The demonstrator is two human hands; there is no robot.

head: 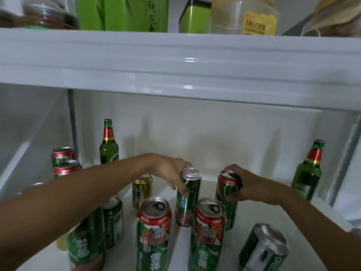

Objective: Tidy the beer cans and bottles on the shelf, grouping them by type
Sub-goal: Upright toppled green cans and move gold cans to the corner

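Note:
My left hand [170,171] grips an upside-down green and red can [187,198] near its upper end, in the middle of the white shelf [304,218]. My right hand [245,187] is closed around the top of another upright green and red can [226,194] just to the right. In front stand two tall green and red cans [153,235] [208,235]. A gold can [141,189] stands behind my left forearm. Green bottles stand at the back left [108,142] and far right [308,173].
Two red-topped cans [63,163] stand at the far left, a green and white can [114,220] and a tall green can [86,245] under my left forearm, and a silver-green can [263,249] tilts at front right. The upper shelf [175,61] overhangs, holding green tins and jars.

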